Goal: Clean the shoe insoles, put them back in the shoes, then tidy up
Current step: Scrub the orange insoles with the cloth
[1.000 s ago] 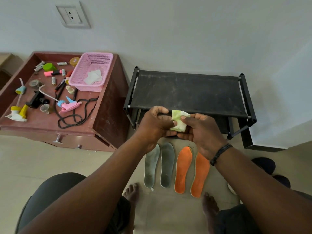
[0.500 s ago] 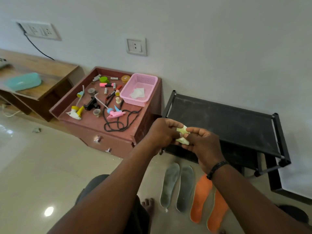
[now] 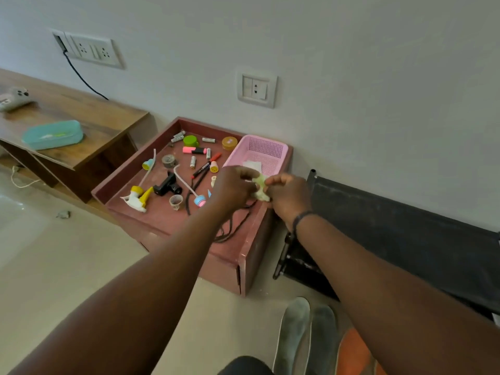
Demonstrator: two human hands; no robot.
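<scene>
Evidently the wiping is over or paused, and the step in hand looks like tidying: both hands pinch a small crumpled pale-green wipe (image 3: 260, 188) between them at the centre of the frame, left hand (image 3: 234, 187) on its left edge, right hand (image 3: 287, 195) on its right. They hover just in front of the pink basket (image 3: 266, 154) on the red bench (image 3: 173, 217). The next move likely calls for dropping the wipe there. 2 grey insoles (image 3: 307, 336) and an orange insole (image 3: 351, 353) lie on the floor at the lower right, well apart from the hands.
</scene>
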